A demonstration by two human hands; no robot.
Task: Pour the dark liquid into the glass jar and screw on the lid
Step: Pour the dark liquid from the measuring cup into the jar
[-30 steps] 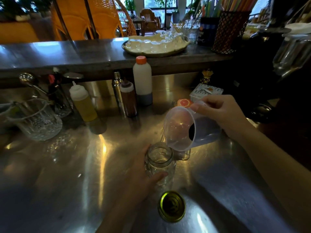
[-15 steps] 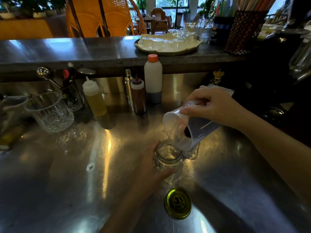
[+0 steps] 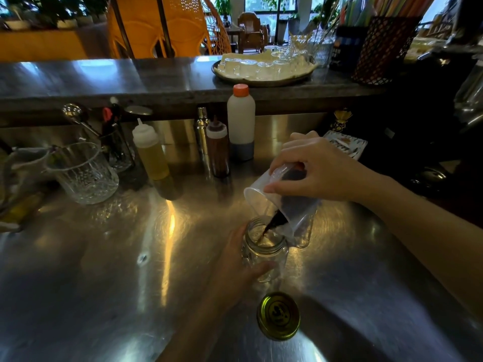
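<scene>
Orange wicker chairs [image 3: 167, 24], daylit windows [image 3: 269, 6]

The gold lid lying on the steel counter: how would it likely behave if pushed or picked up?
The gold lid looks thin, so probably light. Lying flat on the smooth steel counter, it would likely slide rather than roll. Its low rim may make lifting fiddly.

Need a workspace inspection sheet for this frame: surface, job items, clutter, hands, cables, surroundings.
Surface: steel counter, shiny, no spill seen.
Job's things: glass jar upright, open; plastic cup tilted over it, dark liquid streaming in; gold lid lying on the counter in front of the jar.
Clutter: cut-glass tumbler, yellow squeeze bottle, brown squeeze bottle, white bottle, all along the back.
Grippers: left hand grips the jar; right hand holds the cup.
Cables: nothing seen.
Surroundings: raised ledge with tray of glasses; straw holder.
</scene>
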